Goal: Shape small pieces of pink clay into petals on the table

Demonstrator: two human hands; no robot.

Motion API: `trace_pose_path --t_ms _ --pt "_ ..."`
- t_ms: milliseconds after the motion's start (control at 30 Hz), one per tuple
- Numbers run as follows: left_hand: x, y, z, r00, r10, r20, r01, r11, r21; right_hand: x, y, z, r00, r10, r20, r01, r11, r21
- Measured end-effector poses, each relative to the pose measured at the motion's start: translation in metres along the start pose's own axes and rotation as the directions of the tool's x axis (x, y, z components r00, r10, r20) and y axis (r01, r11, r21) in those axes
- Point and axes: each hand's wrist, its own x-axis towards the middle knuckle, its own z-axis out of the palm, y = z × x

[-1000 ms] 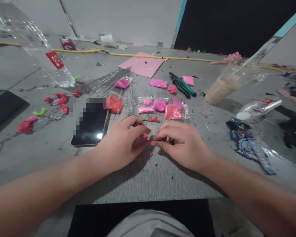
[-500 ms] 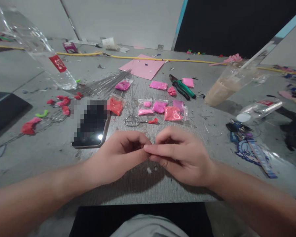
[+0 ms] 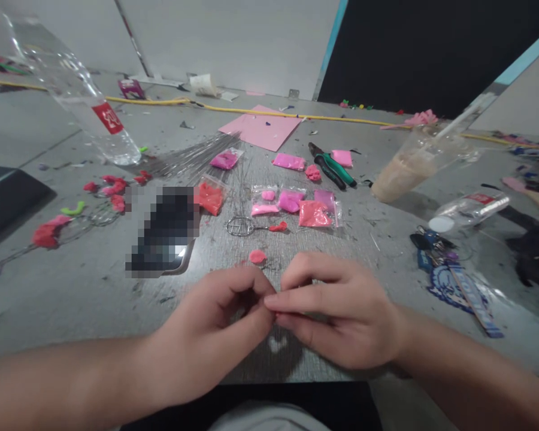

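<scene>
Head view: left hand (image 3: 215, 326) and right hand (image 3: 345, 308) pinch together on a small, mostly hidden red clay-like piece (image 3: 276, 315), apparently unfinished; farther off, a red-tipped, looped grey wire piece (image 3: 258, 227) lies shaped.

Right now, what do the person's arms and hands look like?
The left grip and right grip are bare hands, each with fingers and a thumb. No gloves or rings show. The left forearm and right forearm are bare too: no sleeves in view, no markings I can make out. Grey cloth shows below.
</scene>
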Motion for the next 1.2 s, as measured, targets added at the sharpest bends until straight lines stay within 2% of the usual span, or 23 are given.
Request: trace_pose_path --t_ms 133,233,367,467,533,600,667,700,733,800,900,967,1100,1200 --pt "0.0 -0.001 -0.001 0.999 -0.005 0.037 0.001 0.995 0.099 0.004 0.007 -0.003 0.998 0.042 0.048 -0.047 0.994 0.103" --pt "0.0 0.0 -0.001 0.999 0.03 0.024 -0.034 0.983 0.183 0.005 0.01 -0.005 0.994 0.091 0.052 -0.098 0.986 0.139" --pt "0.001 0.003 -0.001 0.982 0.184 -0.038 -0.162 0.93 0.329 0.005 0.007 -0.004 0.98 0.193 0.052 -0.199 0.965 0.169" --pt "0.002 0.003 -0.002 0.946 0.316 -0.069 -0.256 0.861 0.439 0.005 0.006 -0.002 0.938 0.343 0.053 -0.344 0.902 0.261" --pt "0.004 0.003 -0.003 0.923 0.378 -0.069 -0.298 0.817 0.494 0.004 0.007 -0.001 0.872 0.481 0.089 -0.475 0.792 0.384" --pt "0.006 0.003 -0.004 0.911 0.408 -0.055 -0.324 0.793 0.517 0.004 0.009 0.0 0.764 0.62 0.178 -0.608 0.599 0.521" --pt "0.009 0.004 -0.006 0.91 0.413 -0.034 -0.338 0.788 0.515 0.004 0.011 -0.001 0.657 0.701 0.277 -0.684 0.401 0.609" --pt "0.011 0.004 -0.007 0.912 0.41 -0.027 -0.34 0.789 0.511 0.004 0.012 -0.002 0.627 0.717 0.304 -0.693 0.336 0.638" --pt "0.012 0.004 -0.008 0.914 0.405 -0.021 -0.339 0.793 0.506 0.004 0.013 -0.003 0.619 0.721 0.31 -0.683 0.3 0.666" --pt "0.015 0.004 -0.011 0.922 0.388 -0.011 -0.332 0.804 0.494 0.005 0.015 -0.005 0.649 0.709 0.276 -0.631 0.3 0.715" --pt "0.018 0.0 -0.016 0.934 0.356 0.025 -0.323 0.813 0.484 0.005 0.017 -0.007 0.731 0.662 0.166 -0.522 0.386 0.761" --pt "0.02 -0.005 -0.017 0.941 0.325 0.096 -0.33 0.809 0.486 0.006 0.018 -0.009 0.76 0.648 0.061 -0.439 0.442 0.782" --pt "0.021 -0.013 -0.015 0.913 0.266 0.308 -0.388 0.798 0.462 0.011 0.021 -0.017 0.749 0.64 -0.172 -0.272 0.535 0.8" --pt "0.021 -0.016 -0.013 0.887 0.262 0.382 -0.432 0.765 0.478 0.017 0.027 -0.027 0.707 0.622 -0.336 -0.197 0.629 0.752"
